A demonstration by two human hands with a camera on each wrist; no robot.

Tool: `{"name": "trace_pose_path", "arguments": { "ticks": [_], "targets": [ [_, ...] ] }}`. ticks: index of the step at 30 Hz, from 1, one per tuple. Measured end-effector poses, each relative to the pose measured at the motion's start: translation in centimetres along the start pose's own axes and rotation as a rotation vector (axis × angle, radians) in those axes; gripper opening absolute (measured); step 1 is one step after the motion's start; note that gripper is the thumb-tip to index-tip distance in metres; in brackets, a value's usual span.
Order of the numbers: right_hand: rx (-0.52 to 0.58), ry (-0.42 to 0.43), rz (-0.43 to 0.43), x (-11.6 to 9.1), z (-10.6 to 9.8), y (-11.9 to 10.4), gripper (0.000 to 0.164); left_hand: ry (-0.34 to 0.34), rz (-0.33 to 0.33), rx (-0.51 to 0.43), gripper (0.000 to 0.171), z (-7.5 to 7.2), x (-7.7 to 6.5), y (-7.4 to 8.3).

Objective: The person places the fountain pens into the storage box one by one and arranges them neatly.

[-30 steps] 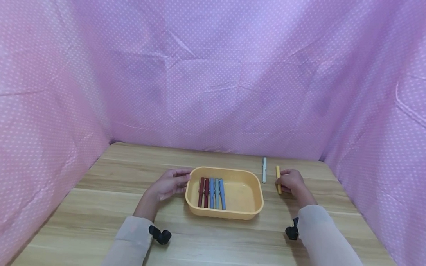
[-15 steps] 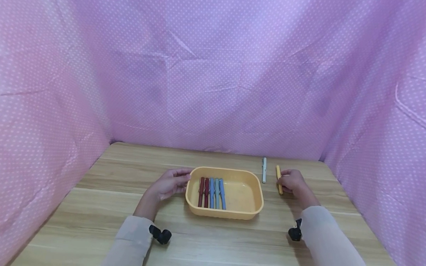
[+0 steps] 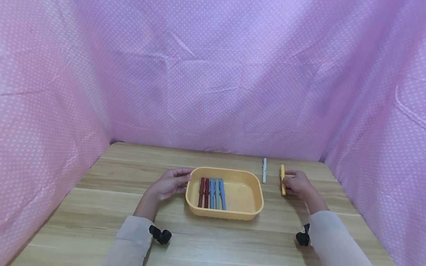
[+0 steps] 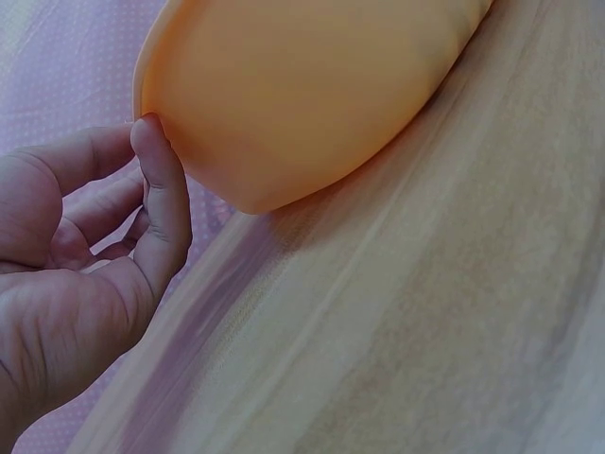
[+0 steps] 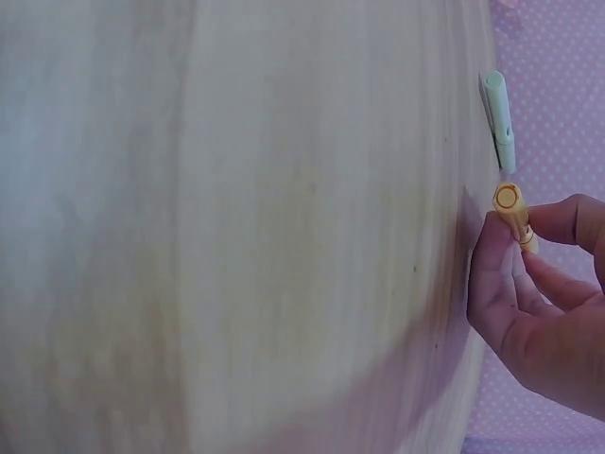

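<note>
My right hand (image 3: 297, 183) pinches a yellow pen (image 3: 283, 179) between thumb and fingers, right of the tray. In the right wrist view the pen's round end (image 5: 508, 197) points toward the camera. A pale mint pen (image 3: 264, 171) lies to the left of that hand, near the far edge. My left hand (image 3: 169, 184) is at the left side of a yellow plastic tray (image 3: 224, 214); in the left wrist view its thumb (image 4: 163, 180) and forefinger pinch the tray's rim. Inside the tray, several pens stand side by side at the left: two dark red (image 3: 204, 192), then blue (image 3: 212, 193) and green (image 3: 217, 194).
A wood-grain table (image 3: 209, 246) carries everything. Pink dotted cloth (image 3: 214, 90) hangs behind and along both sides of it. Small black cameras (image 3: 161, 235) sit on both wrists over light sleeves (image 3: 131, 239).
My right hand has shifted a little to the right, taking the yellow pen with it, and the pen is turned slightly. The left hand and the tray have stayed put.
</note>
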State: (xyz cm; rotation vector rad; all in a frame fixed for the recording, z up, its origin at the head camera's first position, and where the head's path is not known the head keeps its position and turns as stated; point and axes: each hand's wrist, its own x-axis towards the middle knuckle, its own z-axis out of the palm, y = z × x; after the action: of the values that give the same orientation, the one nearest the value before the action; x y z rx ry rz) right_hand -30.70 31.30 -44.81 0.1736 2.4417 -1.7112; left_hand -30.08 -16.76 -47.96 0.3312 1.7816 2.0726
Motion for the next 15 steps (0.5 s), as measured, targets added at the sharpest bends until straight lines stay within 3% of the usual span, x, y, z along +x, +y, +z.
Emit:
{"name": "trace_pose_path", "arguments": {
  "ticks": [7, 15],
  "targets": [
    [0.068, -0.038, 0.003, -0.18, -0.56, -0.07, 0.068, 0.004, -0.002, -0.01, 0.045, 0.12, -0.12, -0.16],
    [0.043, -0.056, -0.017, -0.13, -0.94, -0.59, 0.071, 0.016, 0.006, -0.011, 0.044, 0.2, -0.13, -0.04]
  ]
}}
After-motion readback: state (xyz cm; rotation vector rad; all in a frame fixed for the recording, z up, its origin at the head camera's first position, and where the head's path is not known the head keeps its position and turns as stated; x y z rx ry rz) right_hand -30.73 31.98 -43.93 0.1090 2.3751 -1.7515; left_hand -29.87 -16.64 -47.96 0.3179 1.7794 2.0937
